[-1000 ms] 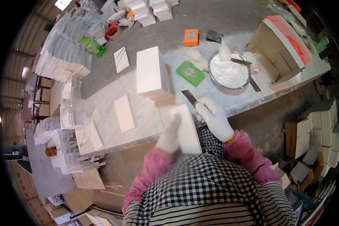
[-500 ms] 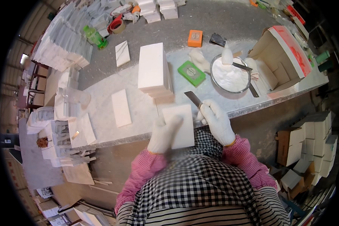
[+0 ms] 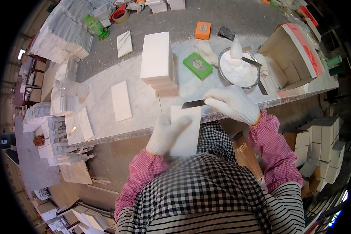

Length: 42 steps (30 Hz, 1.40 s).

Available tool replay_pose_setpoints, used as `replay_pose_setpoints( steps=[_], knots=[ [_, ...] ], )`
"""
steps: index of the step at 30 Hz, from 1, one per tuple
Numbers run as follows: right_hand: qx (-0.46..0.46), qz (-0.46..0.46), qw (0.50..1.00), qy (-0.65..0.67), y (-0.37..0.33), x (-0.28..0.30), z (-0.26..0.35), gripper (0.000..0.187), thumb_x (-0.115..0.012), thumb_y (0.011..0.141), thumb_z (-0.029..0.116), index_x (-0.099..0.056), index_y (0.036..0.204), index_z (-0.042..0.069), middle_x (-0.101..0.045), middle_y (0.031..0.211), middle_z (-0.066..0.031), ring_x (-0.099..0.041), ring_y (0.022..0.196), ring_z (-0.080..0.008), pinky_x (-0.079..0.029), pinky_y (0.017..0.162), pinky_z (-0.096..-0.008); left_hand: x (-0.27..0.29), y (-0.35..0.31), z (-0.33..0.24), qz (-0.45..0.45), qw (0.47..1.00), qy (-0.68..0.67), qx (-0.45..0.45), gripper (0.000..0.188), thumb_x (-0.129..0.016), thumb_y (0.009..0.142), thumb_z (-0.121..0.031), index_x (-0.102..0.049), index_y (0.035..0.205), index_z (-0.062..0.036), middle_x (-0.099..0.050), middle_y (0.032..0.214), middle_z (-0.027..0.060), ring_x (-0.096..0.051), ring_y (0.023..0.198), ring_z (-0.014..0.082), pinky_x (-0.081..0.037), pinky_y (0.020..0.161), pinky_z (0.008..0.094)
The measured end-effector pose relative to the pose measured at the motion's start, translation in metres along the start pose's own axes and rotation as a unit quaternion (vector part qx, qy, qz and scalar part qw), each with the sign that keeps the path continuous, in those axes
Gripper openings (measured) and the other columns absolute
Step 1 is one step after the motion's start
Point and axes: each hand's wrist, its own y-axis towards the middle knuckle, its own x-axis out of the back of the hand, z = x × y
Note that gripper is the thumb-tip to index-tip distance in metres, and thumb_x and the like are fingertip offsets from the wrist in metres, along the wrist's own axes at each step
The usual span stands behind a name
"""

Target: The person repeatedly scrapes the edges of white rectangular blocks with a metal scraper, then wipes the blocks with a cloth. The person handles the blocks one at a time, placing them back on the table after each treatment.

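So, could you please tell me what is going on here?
A person's gloved left hand holds a white tile at the bench's near edge, thumb on top. The gloved right hand holds a dark flat blade at the tile's far end; whether they touch is unclear. Beyond stands a stack of white tiles, with a bowl of white material to its right.

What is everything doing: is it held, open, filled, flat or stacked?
Left gloved hand, closed on a white tile
Right gloved hand, closed on a flat blade
Cardboard box, open
Round bowl, filled with white material
White tile stack, piled up
Grey-veined tile, lying flat
Green box, lying flat
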Motion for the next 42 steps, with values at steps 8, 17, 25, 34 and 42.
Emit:
replay_pose_setpoints(
  steps=[8,17,25,34,42],
  knots=[
    [-0.021,0.03,0.999,-0.017,0.005,0.001,0.0,0.02,-0.063,0.098,0.026,-0.071,0.103,0.009,-0.07,0.086,-0.015,-0.07,0.076,-0.0344,-0.054,0.069,-0.0397,0.0,-0.001,-0.006,0.001,0.999,0.03,0.013,0.033,-0.069,0.096,-0.012,-0.065,0.12,0.01,-0.073,0.105,0.0118,-0.068,0.088,0.0142,-0.057,0.077,0.0285],
    [-0.017,0.047,0.997,-0.053,-0.003,-0.004,0.002,0.018,-0.061,0.1,0.027,-0.068,0.102,0.01,-0.065,0.08,-0.0176,-0.066,0.071,-0.0369,-0.052,0.065,-0.0427,-0.001,0.002,0.0,-0.002,1.0,0.026,-0.002,0.031,-0.069,0.095,-0.011,-0.067,0.119,0.0089,-0.073,0.104,0.0112,-0.068,0.087,0.0137,-0.057,0.075,0.0271],
    [-0.065,0.028,0.994,0.079,-0.009,0.0,0.001,0.019,-0.06,0.1,0.021,-0.067,0.102,0.003,-0.062,0.072,-0.0063,-0.061,0.067,-0.0178,-0.048,0.063,-0.034,0.005,0.003,0.007,-0.021,1.0,-0.014,-0.007,0.032,-0.074,0.09,-0.012,-0.071,0.117,0.0052,-0.075,0.103,0.0102,-0.07,0.089,0.0151,-0.058,0.078,0.0304],
    [-0.184,-0.067,0.969,0.15,-0.02,-0.002,0.021,0.022,-0.061,0.099,0.022,-0.07,0.107,0.003,-0.07,0.087,-0.0125,-0.067,0.076,-0.0243,-0.052,0.073,-0.0347,0.012,-0.009,-0.005,0.008,0.997,0.055,-0.061,0.032,-0.077,0.088,-0.011,-0.072,0.115,0.0053,-0.076,0.101,0.0072,-0.07,0.087,0.0133,-0.057,0.076,0.028],
    [-0.219,-0.075,0.933,0.276,-0.02,-0.017,0.029,0.025,-0.061,0.1,0.015,-0.068,0.119,0.0,-0.069,0.087,-0.008,-0.063,0.078,-0.0145,-0.052,0.073,-0.0305,0.017,-0.014,-0.011,0.009,0.996,0.038,-0.075,0.034,-0.072,0.089,-0.011,-0.073,0.119,0.0044,-0.076,0.107,0.0082,-0.07,0.094,0.0149,-0.057,0.083,0.0311]
  ],
)
